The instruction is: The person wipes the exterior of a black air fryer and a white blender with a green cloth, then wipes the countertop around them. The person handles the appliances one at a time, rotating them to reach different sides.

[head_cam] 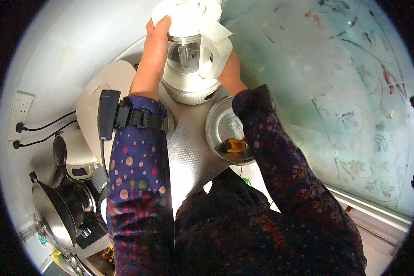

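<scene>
A white countertop blender or soymilk maker (189,88) with a clear jug (184,57) stands on a silvery textured surface in front of me. My left hand (157,32) holds the left side of its bright white lid (184,20), thumb on the top; the other fingers are mostly hidden. On the jug's right, my right hand (230,70) is behind the white handle (224,51). Its fingers are out of sight, so its hold is unclear. Below my right wrist sits a round metal bowl (212,138) containing an orange-and-dark item (236,145), partly covered by my sleeve.
A large beige board-like panel (93,93) leans at the left, near wall sockets (22,107) with two black plugs. A white kettle-like appliance (77,151) and a wok (53,214) stand lower left. Frosted, flower-patterned glass (331,103) borders the right.
</scene>
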Demonstrator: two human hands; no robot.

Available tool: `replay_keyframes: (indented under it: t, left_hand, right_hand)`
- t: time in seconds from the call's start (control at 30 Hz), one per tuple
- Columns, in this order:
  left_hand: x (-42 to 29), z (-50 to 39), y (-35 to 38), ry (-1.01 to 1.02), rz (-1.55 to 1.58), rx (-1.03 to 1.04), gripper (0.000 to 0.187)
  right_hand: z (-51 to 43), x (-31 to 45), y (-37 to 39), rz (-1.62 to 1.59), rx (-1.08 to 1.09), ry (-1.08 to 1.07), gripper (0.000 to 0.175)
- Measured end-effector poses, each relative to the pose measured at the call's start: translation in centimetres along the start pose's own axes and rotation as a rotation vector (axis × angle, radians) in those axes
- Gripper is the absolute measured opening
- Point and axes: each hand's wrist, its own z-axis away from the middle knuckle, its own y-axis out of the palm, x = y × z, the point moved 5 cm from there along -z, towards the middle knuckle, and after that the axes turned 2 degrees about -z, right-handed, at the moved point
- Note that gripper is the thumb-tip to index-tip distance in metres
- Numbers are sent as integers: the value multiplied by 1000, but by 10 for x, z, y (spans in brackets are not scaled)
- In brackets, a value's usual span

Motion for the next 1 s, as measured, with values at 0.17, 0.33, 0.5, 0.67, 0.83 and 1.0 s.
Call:
replay_keyframes:
  t: [0.17,0.33,0.5,0.67,0.83,1.0]
  left_hand:
    - [-2,-4,-1,-29,-38,27,88]
    - [4,-8,1,-28,36,23,89]
    - [7,-12,-1,-18,19,22,90]
    - [7,-10,2,-19,39,-27,91]
    - [5,-6,0,-51,11,-3,92]
    - [8,-11,0,-38,26,6,94]
  right_hand:
    - [46,18,-1,166,-133,-47,36]
    - [82,49,-7,64,-198,27,55]
    - [106,86,12,296,-99,-86,48]
    - [101,98,13,274,-96,-238,39]
    - [88,121,44,154,63,-388,37]
    - [67,126,76,224,166,-482,33]
